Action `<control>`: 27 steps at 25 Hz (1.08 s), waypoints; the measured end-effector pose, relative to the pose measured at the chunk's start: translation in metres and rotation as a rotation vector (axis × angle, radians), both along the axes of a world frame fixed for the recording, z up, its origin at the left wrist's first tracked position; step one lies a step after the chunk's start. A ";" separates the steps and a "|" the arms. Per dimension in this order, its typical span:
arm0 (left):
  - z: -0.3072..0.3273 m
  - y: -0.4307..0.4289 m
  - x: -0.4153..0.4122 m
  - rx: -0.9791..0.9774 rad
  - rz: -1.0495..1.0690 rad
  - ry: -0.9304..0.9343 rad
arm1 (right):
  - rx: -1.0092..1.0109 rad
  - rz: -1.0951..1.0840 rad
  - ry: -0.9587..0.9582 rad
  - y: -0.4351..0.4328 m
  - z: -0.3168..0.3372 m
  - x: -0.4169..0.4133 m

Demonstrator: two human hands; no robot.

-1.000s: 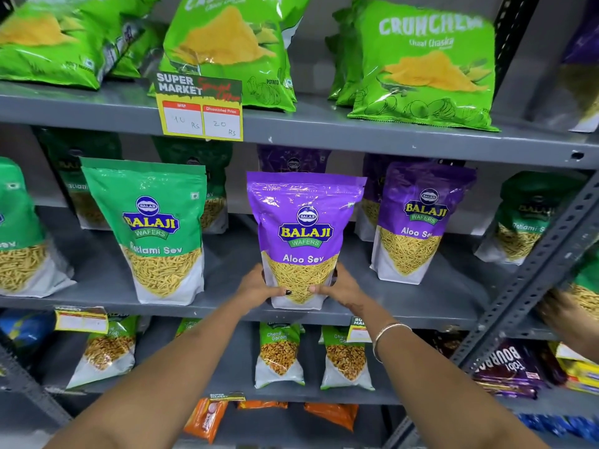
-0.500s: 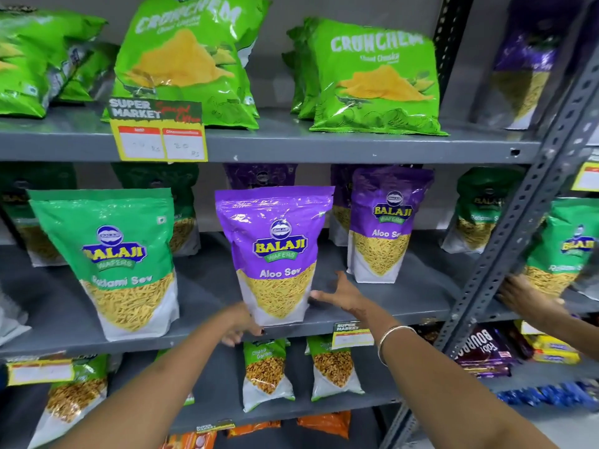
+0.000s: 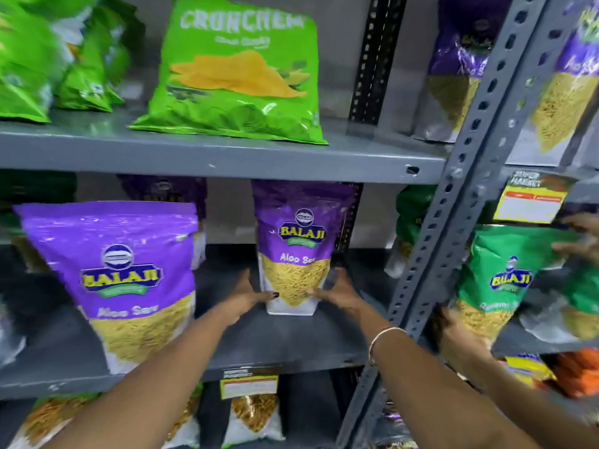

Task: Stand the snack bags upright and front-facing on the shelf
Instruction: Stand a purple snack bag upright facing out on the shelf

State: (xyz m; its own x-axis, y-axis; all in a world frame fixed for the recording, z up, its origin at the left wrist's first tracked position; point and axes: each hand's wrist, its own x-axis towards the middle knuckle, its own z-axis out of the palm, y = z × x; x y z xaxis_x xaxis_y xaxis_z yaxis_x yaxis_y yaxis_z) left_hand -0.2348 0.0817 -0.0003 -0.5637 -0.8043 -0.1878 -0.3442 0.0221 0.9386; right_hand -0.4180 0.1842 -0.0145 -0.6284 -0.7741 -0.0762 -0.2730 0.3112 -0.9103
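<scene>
Aloo Sev bag (image 3: 296, 251), purple, is standing on the middle shelf (image 3: 291, 338), set back towards the rear, upright w/ label facing out. Left hand (image 3: 248, 294) and right hand (image 3: 337, 291) are cupping its lower corners, one each side.

Doing this step well, in my judgement: keep both palms low at the gusset, slide the bag fwd so its base sits flat, then square it to the shelf edge so it is lining up w/ the bigger purple bag (image 3: 120, 277) standing at the front on the left. Don't squeeze the belly; the pouch is soft and prob. creasing or tipping if pressed high up. Let go only once it is standing w/o support.

Fingers: left fingers (image 3: 269, 294) are spread moderately and pressing on the bag's bottom left corner, thumb up along the side. Right fingers (image 3: 316, 291) are doing the same at the bottom right corner. Neither hand is closing into a fist; it's a loose two-sided clamp w/ the bag between the palms. Blur is making exact contact of each fingertip hard to tell.

Another person's hands (image 3: 580, 241) are working on a green bag (image 3: 509, 283) in the next bay, beyond the upright post (image 3: 453, 241).
</scene>
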 end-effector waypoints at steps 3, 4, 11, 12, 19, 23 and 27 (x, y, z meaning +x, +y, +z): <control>-0.010 0.000 -0.018 0.130 0.025 0.152 | -0.022 0.130 -0.113 -0.005 -0.003 -0.008; -0.013 0.002 -0.020 0.119 0.032 0.157 | -0.031 0.144 -0.126 -0.008 -0.009 -0.009; -0.027 0.023 -0.005 -0.020 0.157 0.002 | -0.003 0.151 -0.130 0.021 -0.006 0.010; -0.030 0.028 -0.002 -0.033 0.158 -0.041 | -0.005 0.151 -0.127 0.027 -0.007 0.013; -0.018 0.059 0.014 -0.163 0.101 -0.193 | -0.001 0.147 -0.131 0.063 0.002 0.034; -0.013 0.070 0.020 -0.184 0.096 -0.225 | 0.012 0.140 -0.116 0.070 0.003 0.039; -0.016 0.072 0.021 -0.160 0.093 -0.199 | 0.006 0.145 -0.132 0.074 0.004 0.041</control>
State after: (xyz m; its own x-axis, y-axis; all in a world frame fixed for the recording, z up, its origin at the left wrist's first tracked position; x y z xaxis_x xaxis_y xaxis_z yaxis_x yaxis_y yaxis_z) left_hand -0.2140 0.1534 -0.0168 -0.4510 -0.8792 -0.1536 -0.5293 0.1248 0.8392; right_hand -0.3768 0.2586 -0.0105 -0.4943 -0.8552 -0.1556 -0.1937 0.2829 -0.9394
